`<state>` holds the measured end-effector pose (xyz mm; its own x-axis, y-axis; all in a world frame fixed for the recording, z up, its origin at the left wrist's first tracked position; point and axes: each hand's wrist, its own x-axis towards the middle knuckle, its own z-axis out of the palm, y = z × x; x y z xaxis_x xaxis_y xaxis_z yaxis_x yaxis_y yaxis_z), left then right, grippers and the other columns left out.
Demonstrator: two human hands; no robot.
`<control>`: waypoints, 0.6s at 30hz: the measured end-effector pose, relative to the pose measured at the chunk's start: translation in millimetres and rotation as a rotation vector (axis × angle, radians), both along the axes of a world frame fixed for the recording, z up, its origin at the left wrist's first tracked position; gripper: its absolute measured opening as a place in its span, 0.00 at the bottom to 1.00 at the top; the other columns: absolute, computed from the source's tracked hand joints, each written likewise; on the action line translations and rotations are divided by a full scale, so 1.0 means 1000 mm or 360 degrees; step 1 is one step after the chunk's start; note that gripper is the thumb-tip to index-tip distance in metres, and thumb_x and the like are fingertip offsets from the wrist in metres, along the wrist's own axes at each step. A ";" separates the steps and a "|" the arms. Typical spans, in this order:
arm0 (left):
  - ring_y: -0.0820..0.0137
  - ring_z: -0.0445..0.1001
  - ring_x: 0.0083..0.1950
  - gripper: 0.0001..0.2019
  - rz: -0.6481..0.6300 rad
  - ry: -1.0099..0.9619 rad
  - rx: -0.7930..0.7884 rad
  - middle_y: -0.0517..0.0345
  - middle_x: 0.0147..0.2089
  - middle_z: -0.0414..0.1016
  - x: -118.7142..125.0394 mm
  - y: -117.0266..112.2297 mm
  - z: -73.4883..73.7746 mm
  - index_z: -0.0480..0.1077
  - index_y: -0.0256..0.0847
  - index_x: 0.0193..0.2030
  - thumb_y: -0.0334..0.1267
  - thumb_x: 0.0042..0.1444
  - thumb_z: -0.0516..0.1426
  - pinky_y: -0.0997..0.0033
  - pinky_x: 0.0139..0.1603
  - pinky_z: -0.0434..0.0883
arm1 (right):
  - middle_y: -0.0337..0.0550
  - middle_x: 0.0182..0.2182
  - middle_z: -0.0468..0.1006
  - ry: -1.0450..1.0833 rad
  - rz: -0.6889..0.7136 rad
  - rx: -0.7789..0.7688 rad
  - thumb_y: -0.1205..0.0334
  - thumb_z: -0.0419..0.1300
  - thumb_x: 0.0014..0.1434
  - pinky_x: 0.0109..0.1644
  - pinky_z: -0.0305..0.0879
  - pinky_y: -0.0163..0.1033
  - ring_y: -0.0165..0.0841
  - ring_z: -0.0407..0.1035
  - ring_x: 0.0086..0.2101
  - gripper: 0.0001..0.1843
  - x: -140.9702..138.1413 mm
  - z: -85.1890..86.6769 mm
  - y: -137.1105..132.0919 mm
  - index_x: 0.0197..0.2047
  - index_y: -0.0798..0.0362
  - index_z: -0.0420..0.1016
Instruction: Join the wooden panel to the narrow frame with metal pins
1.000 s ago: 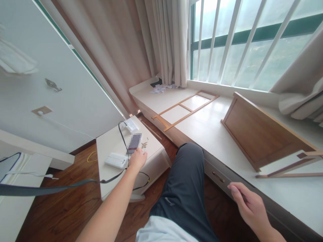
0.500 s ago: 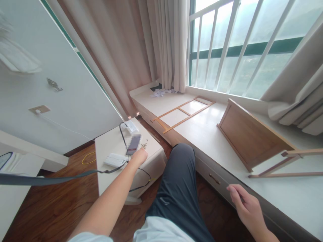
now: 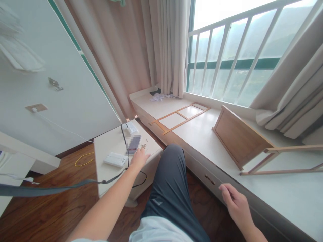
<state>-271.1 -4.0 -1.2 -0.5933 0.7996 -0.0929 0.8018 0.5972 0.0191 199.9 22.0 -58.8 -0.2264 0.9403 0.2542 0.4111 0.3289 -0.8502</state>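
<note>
My left hand point(image 3: 139, 158) reaches over the white bedside cabinet point(image 3: 102, 183), its thumb apart from the fingers and nothing visible in it. Just beyond the fingertips lies a small heap of brass-coloured screws or similar hardware point(image 3: 144, 146). A dark phone-like box point(image 3: 133, 148), partly blurred out, lies to the left of the heap. My right hand point(image 3: 237, 203) hovers by the front of the window bench with its fingers curled in. Whatever those fingers may hold is hidden.
A white power bank-like block point(image 3: 115, 159), a white case point(image 3: 131, 128) and a black cable share the cabinet top. On the window bench point(image 3: 181, 129) lie a wooden frame point(image 3: 185, 117), a wooden panel point(image 3: 239, 136) and a leg frame point(image 3: 272, 158). A dark strap point(image 3: 63, 186) crosses at left.
My left hand's fingers have spread from a closed grip beside the small hardware. My right hand stays curled. The view has tilted upward slightly and shifted.
</note>
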 end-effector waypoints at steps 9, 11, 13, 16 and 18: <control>0.56 0.74 0.61 0.14 -0.0202 0.0041 0.0149 0.43 0.55 0.76 0.008 -0.032 -0.007 0.79 0.41 0.54 0.41 0.68 0.57 0.64 0.66 0.67 | 0.38 0.21 0.75 -0.0035 0.0078 0.0026 0.41 0.54 0.70 0.27 0.68 0.34 0.34 0.71 0.22 0.25 -0.014 0.004 -0.017 0.32 0.50 0.78; 0.57 0.75 0.59 0.13 -0.0218 0.0057 0.0166 0.44 0.54 0.77 0.008 -0.031 -0.010 0.80 0.41 0.53 0.41 0.69 0.57 0.65 0.64 0.69 | 0.38 0.23 0.76 -0.0037 0.0078 0.0021 0.42 0.54 0.71 0.30 0.69 0.35 0.34 0.72 0.23 0.25 -0.014 0.002 -0.019 0.33 0.51 0.78; 0.58 0.76 0.57 0.14 -0.0222 0.0073 0.0184 0.45 0.54 0.77 0.006 -0.030 -0.013 0.81 0.42 0.52 0.41 0.69 0.55 0.66 0.62 0.70 | 0.38 0.23 0.76 -0.0031 0.0071 -0.0006 0.42 0.54 0.71 0.30 0.69 0.34 0.34 0.72 0.23 0.25 -0.014 0.000 -0.021 0.33 0.51 0.78; 0.60 0.77 0.55 0.15 -0.0213 0.0087 0.0224 0.47 0.55 0.78 0.000 -0.030 -0.018 0.81 0.43 0.51 0.40 0.70 0.53 0.67 0.60 0.70 | 0.38 0.22 0.76 -0.0041 0.0075 -0.0052 0.42 0.53 0.71 0.30 0.69 0.35 0.33 0.71 0.23 0.26 -0.016 -0.002 -0.024 0.33 0.51 0.78; 0.61 0.78 0.53 0.16 -0.0203 0.0085 0.0265 0.49 0.54 0.80 -0.004 -0.029 -0.020 0.81 0.43 0.49 0.40 0.71 0.51 0.67 0.58 0.71 | 0.39 0.23 0.77 -0.0067 0.0074 -0.0054 0.43 0.52 0.73 0.31 0.69 0.35 0.34 0.72 0.24 0.25 -0.018 -0.002 -0.025 0.34 0.51 0.78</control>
